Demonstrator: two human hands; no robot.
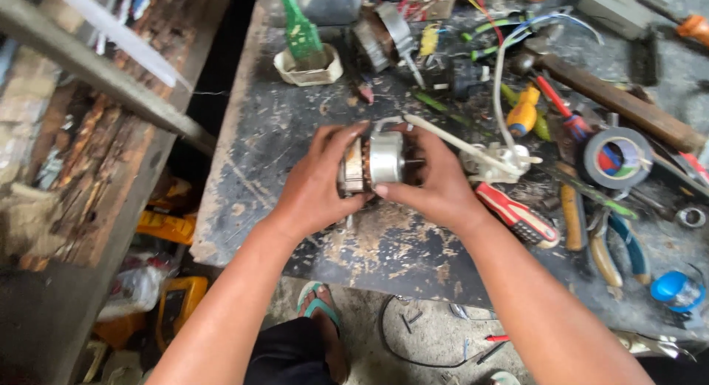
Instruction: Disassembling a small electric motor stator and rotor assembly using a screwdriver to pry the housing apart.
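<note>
Both hands clasp the small electric motor (373,163) at the workbench (281,126) centre: left hand (314,185) at 9 o'clock, right hand (436,182) at 3 o'clock, fingers curled closed round it. It looks dense, rigid, smooth-cased; best gripped by the metal shell, not the copper windings

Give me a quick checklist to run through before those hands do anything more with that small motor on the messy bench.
1. Left hand grips the motor: ok.
2. Right hand grips its metal end: ok.
3. Motor held over the bench, not past its edge: ok.
4. Space beside the motor: not ok, a red-handled screwdriver and white plastic part crowd the right.
5. Pliers within reach: ok.
6. Motor shaft condition: cannot tell.
</note>
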